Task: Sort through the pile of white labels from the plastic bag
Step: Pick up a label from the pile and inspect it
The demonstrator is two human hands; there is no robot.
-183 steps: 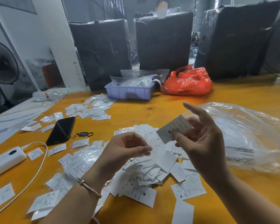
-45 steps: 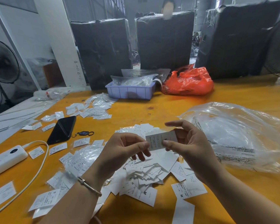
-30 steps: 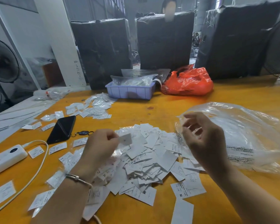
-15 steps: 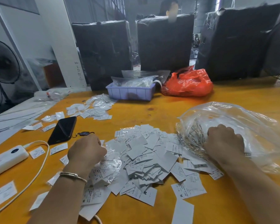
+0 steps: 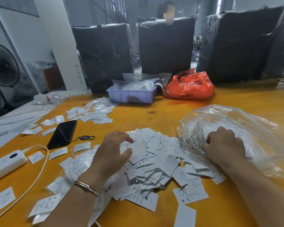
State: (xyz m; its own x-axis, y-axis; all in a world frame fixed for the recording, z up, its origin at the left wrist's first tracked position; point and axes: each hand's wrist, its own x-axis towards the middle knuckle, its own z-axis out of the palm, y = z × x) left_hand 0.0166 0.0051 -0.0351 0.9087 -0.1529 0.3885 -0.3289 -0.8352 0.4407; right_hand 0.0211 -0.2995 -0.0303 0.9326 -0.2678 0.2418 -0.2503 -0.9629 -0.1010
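Note:
A heap of white labels (image 5: 156, 163) lies on the orange table (image 5: 170, 113) in front of me. My left hand (image 5: 111, 153) hovers over the heap's left edge, fingers spread and loosely bent, thumb and forefinger either side of a blank label (image 5: 138, 147) without pinching it. The clear plastic bag (image 5: 246, 128) lies to the right. My right hand (image 5: 225, 145) rests knuckles-up at the bag's crumpled mouth, fingers curled into the plastic; what lies under the fingers is hidden.
Sorted labels lie left of the heap (image 5: 79, 163) and farther back (image 5: 95, 113). A black phone (image 5: 62, 134) with a key fob, a white power strip (image 5: 6, 163) and its cable sit at the left. A lilac tray (image 5: 131, 95) and a red bag (image 5: 188, 86) stand behind.
My left hand has come back right from the left pile to the heap's edge and its fingers have opened. My right hand has stayed at the bag's mouth.

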